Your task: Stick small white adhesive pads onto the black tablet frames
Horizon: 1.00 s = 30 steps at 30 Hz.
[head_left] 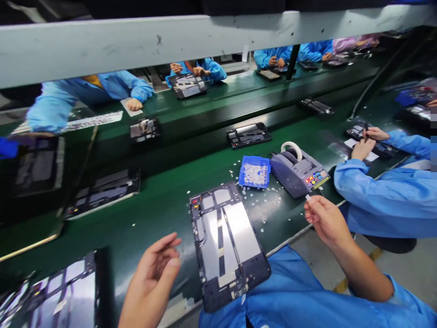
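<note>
An opened tablet (235,230), its battery and ribbon cables bare, lies in front of me and juts over the bench edge towards my lap. My left hand (155,273) hovers to its left with fingers half curled and apart, holding nothing. Between thumb and forefinger my right hand (326,221) pinches a small piece of white tape (307,197). That hand is just in front of a grey tape dispenser (295,171) with lit buttons and a roll of white tape (292,150) on top. Beside the dispenser stands a blue bin (254,172) full of small white pieces.
More opened tablets lie at the left (104,193), at lower left (68,291) and farther back (248,135). White scraps dot the green bench (160,207). A co-worker's hands (365,145) work at the right. A pale beam (136,43) crosses overhead; people in blue sit opposite.
</note>
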### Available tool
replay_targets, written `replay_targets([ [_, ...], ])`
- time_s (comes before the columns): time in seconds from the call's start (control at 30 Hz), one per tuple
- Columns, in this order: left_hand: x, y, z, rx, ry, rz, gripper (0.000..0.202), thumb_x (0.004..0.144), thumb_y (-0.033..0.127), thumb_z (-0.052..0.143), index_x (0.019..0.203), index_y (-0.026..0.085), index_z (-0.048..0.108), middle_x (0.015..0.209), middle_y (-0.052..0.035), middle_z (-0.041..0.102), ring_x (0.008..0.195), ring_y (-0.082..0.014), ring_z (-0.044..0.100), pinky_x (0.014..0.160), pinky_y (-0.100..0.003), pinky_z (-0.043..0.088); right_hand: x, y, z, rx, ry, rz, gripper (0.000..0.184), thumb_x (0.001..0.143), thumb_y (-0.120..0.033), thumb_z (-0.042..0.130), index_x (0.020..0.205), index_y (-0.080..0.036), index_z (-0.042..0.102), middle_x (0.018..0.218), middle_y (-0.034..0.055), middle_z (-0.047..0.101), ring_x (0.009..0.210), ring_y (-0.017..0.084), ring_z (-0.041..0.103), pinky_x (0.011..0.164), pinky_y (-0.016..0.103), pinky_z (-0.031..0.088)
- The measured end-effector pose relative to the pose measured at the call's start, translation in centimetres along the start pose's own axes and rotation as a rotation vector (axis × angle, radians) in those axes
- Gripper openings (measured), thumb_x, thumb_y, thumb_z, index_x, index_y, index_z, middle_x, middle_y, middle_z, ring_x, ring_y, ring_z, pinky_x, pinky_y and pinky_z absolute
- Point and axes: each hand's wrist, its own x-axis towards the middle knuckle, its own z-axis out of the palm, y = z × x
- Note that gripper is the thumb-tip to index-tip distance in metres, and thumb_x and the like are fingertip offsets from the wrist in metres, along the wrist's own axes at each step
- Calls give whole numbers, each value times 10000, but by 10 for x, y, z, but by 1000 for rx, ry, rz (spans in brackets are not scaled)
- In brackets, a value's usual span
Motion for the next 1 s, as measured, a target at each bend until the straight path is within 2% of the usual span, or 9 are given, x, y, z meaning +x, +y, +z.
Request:
replay_targets([
  [0.13,19,48,27,-82,-206,52,470,762,424,774,1168,207,684,1036,-87,718,886,-228,660,866,-371,557,-27,-29,95,-133,-413,-113,320,833,-504,774,811,-195,695,727,27,695,584,125,583,542,253,461],
  [0.2,31,62,43,-192,-310,51,448,748,345,776,1157,189,678,1026,-84,716,833,-198,642,811,-346,547,-33,-38,139,-177,-566,-143,323,838,-505,754,804,-188,707,689,25,688,579,134,585,551,261,460],
  [0.33,51,63,58,-448,-335,34,385,723,263,803,1066,158,663,1000,-76,706,830,-155,628,780,-288,514,-36,-38,188,-257,-694,-168,357,851,-539,725,813,-184,723,624,18,659,563,148,582,557,274,459],
  [0.47,54,54,60,-550,-282,16,289,780,300,803,986,158,658,882,-39,684,794,-142,623,760,-273,492,-32,-24,199,-308,-747,-183,362,866,-550,716,816,-191,723,615,14,654,565,157,586,567,284,469],
  [0.67,60,49,51,-442,-219,18,179,867,335,682,839,171,617,735,11,592,663,-113,512,640,-247,405,-21,-14,195,-456,-822,-234,337,933,-507,640,973,-205,785,808,53,767,639,185,655,614,312,515],
  [0.73,67,48,37,-371,-201,53,168,884,331,647,832,176,605,718,16,574,661,-116,502,633,-246,393,-6,-14,192,-613,-847,-410,302,970,-442,595,1032,-227,797,899,61,792,755,220,708,706,350,551],
  [0.83,79,47,14,-161,-333,121,133,878,292,641,820,172,633,762,-2,621,714,-132,542,680,-259,417,19,-14,191,-861,-868,-881,295,1021,-311,522,1104,-240,795,1087,76,791,986,258,709,892,406,535],
  [0.9,87,46,4,4,-429,155,100,863,254,639,813,170,661,798,-10,653,732,-142,559,691,-268,424,31,-13,197,-995,-916,-1155,330,1041,-238,484,1205,-239,770,1135,86,770,990,256,675,894,406,507],
  [1.0,97,44,2,195,-438,198,94,875,225,608,841,178,682,828,-9,664,721,-147,560,672,-275,419,40,-13,210,-1153,-969,-1411,381,1028,-168,499,1331,-248,715,1146,106,732,917,239,613,817,374,464],
])
